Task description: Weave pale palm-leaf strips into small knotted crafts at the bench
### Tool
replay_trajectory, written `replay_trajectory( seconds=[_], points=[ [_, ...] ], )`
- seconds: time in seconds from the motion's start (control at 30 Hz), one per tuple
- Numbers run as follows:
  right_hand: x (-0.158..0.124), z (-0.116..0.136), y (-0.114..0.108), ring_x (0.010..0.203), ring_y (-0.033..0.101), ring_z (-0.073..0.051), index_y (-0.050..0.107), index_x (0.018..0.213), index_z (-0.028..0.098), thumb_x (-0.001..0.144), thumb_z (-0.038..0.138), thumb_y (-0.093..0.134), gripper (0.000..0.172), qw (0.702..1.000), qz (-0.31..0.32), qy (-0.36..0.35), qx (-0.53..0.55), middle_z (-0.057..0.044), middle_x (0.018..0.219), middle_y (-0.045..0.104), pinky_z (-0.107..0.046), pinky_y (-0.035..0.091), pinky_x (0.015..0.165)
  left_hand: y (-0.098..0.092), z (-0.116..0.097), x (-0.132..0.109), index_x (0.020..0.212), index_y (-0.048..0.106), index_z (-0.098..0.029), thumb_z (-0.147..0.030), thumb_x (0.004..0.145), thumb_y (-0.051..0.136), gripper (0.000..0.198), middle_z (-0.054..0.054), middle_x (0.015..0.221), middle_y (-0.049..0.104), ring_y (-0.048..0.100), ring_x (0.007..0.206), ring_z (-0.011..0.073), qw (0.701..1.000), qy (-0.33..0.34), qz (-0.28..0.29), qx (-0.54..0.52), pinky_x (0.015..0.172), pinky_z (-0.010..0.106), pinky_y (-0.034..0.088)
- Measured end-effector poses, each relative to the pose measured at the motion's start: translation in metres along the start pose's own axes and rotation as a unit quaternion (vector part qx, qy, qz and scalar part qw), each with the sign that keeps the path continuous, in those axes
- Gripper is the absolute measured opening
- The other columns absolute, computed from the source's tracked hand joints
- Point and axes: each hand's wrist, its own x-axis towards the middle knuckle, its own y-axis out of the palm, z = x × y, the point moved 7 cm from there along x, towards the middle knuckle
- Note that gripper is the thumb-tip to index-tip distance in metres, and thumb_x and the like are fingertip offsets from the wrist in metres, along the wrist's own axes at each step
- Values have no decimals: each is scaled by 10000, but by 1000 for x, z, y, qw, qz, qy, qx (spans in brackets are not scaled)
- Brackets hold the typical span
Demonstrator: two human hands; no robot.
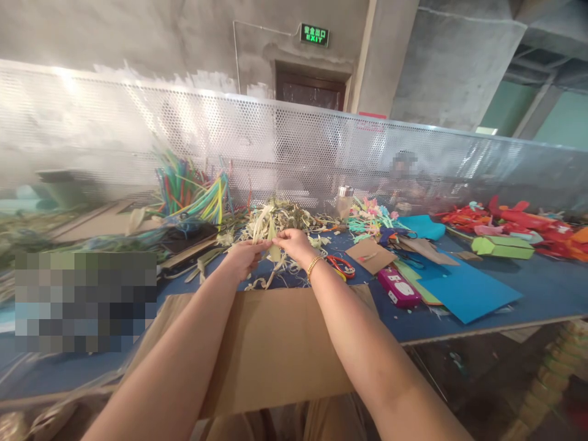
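My left hand [243, 260] and my right hand [296, 246] meet over the near side of the table. Both are closed in a pinch on a pale yellow-green strip [274, 250] that looks like dried corn husk. It hangs between the fingertips, and its lower end points down. Just behind the hands lies a loose heap of similar pale strips [294, 215], partly hidden by them. Under my forearms a brown cardboard sheet [275, 343] lies at the table edge. Orange-handled scissors [342, 267] rest right of my right wrist.
Coloured stems [184, 187] stand at back left. A lidded bottle [345, 203] is behind the heap. To the right are a purple pack [399, 288], a blue sheet [468, 291], a green box [502, 247] and red pieces [519, 215]. A perforated metal screen [312, 141] borders the far side.
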Motion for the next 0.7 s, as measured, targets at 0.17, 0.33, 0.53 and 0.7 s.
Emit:
replay_trajectory(
  seconds=[0.17,0.33,0.53,0.7],
  points=[
    [-3,6,5,546,478,-82,620,636,161,649,250,692,115,999,27,2,26,38,581,577,-223,397,598,4,0,0,687,517,-147,-151,692,731,214,-103,452,276,233,320,10,998,0,30,-47,310,125,132],
    [4,0,-21,560,502,-106,634,614,183,599,194,684,53,997,-73,13,-23,31,579,593,-238,391,585,25,-12,-18,663,463,-152,-103,749,666,226,-101,490,242,245,347,4,980,-5,147,-136,331,108,193],
    [3,-33,-98,475,437,-86,568,691,185,713,172,595,37,907,-349,125,199,63,486,466,-208,352,494,1,-53,-29,676,428,-177,-153,839,606,243,-84,503,302,341,402,11,913,133,123,-365,407,105,311],
    [-4,-23,-109,469,454,-75,519,810,208,813,202,522,8,882,-371,128,262,66,528,475,-178,321,441,-19,-52,-17,674,412,-180,-180,872,567,251,-85,490,330,367,400,15,899,148,63,-407,401,104,318]
  ],
)
